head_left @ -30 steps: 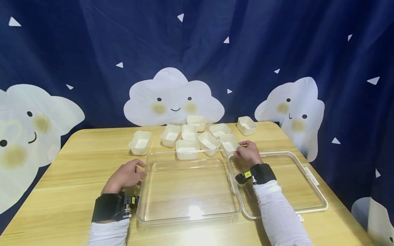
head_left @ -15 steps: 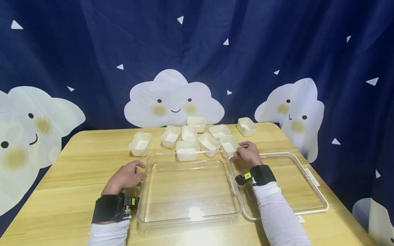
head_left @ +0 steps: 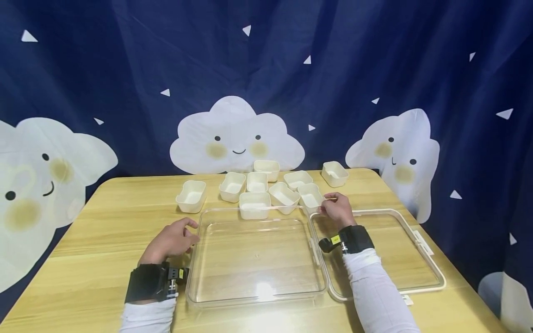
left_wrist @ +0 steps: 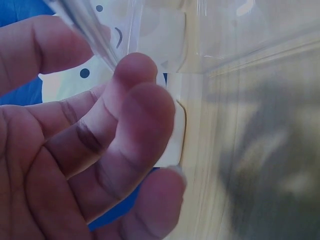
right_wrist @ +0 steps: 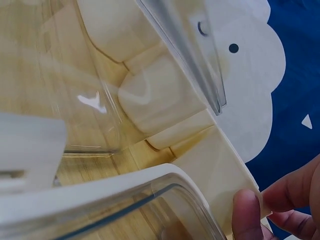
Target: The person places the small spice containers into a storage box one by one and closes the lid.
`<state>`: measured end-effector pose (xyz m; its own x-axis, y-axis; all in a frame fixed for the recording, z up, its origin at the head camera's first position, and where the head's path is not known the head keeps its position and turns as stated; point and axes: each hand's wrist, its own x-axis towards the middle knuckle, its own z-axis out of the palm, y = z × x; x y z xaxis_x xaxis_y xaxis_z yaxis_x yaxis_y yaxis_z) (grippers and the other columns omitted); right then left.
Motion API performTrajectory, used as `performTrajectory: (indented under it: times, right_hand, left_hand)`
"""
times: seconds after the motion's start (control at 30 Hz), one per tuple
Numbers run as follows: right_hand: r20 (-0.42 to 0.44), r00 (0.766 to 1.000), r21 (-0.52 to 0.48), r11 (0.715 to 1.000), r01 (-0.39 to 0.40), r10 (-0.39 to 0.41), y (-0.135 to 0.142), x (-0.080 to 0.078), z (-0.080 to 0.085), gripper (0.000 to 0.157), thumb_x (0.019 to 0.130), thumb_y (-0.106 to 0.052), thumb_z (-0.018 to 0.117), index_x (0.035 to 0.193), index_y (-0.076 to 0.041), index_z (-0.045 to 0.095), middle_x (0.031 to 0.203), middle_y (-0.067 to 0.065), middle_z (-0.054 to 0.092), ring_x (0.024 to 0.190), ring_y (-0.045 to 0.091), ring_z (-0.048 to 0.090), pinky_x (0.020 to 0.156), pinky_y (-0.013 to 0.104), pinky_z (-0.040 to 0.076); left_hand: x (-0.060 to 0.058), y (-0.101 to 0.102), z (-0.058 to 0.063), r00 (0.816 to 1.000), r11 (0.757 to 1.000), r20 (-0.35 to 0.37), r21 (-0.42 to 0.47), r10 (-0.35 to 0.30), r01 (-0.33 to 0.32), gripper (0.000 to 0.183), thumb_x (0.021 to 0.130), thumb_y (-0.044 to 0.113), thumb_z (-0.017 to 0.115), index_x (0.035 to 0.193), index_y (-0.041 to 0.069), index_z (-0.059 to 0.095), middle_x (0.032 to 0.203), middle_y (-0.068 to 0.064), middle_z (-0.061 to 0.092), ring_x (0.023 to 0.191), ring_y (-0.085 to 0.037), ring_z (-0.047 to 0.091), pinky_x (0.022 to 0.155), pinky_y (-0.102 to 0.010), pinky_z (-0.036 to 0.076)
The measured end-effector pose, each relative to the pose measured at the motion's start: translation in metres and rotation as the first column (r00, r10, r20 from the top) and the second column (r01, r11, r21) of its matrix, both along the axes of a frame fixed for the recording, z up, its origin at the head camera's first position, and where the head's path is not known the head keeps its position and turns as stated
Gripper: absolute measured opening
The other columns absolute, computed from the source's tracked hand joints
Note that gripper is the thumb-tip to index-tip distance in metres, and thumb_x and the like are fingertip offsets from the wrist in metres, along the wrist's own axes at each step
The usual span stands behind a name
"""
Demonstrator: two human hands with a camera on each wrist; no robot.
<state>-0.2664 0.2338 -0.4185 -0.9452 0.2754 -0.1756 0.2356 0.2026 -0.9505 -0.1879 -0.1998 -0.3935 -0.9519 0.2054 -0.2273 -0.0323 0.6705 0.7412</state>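
A clear shallow plastic box (head_left: pixel 254 259) lies on the wooden table. My left hand (head_left: pixel 170 238) is beside its left rim, fingers loosely bent; in the left wrist view the rim crosses the thumb tip (left_wrist: pixel 95 37) and runs down to the fingertips (left_wrist: pixel 137 70). To the right, my right hand (head_left: pixel 338 208) pinches the near right edge of a cream plastic container (head_left: pixel 310 196). The right wrist view shows the thumb (right_wrist: pixel 247 212) on the near side of that container's wall. Partly under the right forearm lies a clear lid (head_left: pixel 387 245) with a white frame.
Several similar cream containers stand behind the box, among them one at the left (head_left: pixel 191 196) and one at the back right (head_left: pixel 334 174). The table (head_left: pixel 91 249) ends in front of a dark blue curtain (head_left: pixel 266 55) with cloud prints.
Both hands, the box and the containers stay in place. The head view has tilted up slightly, so the whole scene sits a little lower in the frame.
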Motion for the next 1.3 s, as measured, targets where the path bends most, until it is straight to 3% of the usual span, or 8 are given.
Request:
performTrajectory:
  times: [1.3]
  right_hand:
    - [-0.071,0.995,0.0,0.998,0.065,-0.065,-0.0019,0.0002,0.0032,0.036,0.087,0.002,0.052,0.123,0.007,0.049,0.095,0.015,0.054,0.07,0.013,0.061,0.064,0.022,0.053]
  left_hand:
    - [0.0023,-0.0004,0.0012,1.0,1.0,-0.019,-0.006,0.003,-0.003,0.04,0.092,0.015,0.062,0.126,-0.003,0.051,0.082,-0.009,0.057,0.066,-0.022,0.058,0.054,-0.034,0.042]
